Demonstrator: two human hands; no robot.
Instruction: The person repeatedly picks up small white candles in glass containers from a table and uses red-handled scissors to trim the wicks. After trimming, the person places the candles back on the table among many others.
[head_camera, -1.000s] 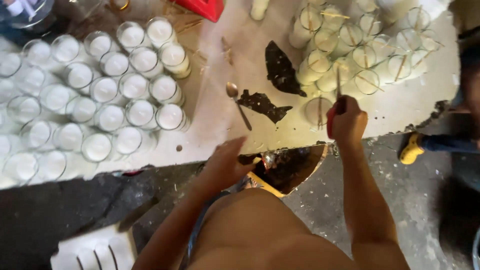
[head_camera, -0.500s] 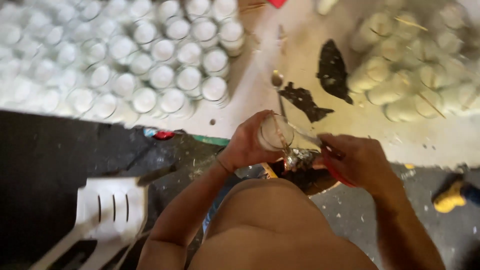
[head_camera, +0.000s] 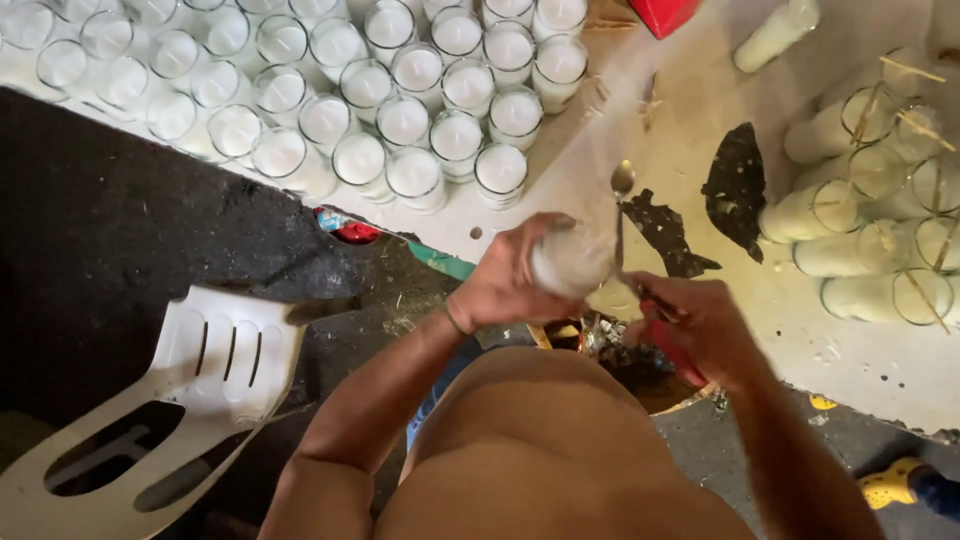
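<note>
Left hand (head_camera: 510, 275): wrapped around a glass jar (head_camera: 572, 260), held tilted above the worktop (head_camera: 600, 130) edge, over the lap.
Right hand (head_camera: 700, 325): closed on a red-handled tool (head_camera: 668, 345), tip at the jar's mouth; blurred, exact contact unclear.
Spoon (head_camera: 621, 195): lying on the worktop just beyond the jar.
Filled candle jars (head_camera: 420, 90): packed in rows, upper left.
Jars with wick sticks (head_camera: 880, 200): clustered at right, some tipped over.
White plastic chair (head_camera: 170, 400): lower left, on dark floor.
</note>
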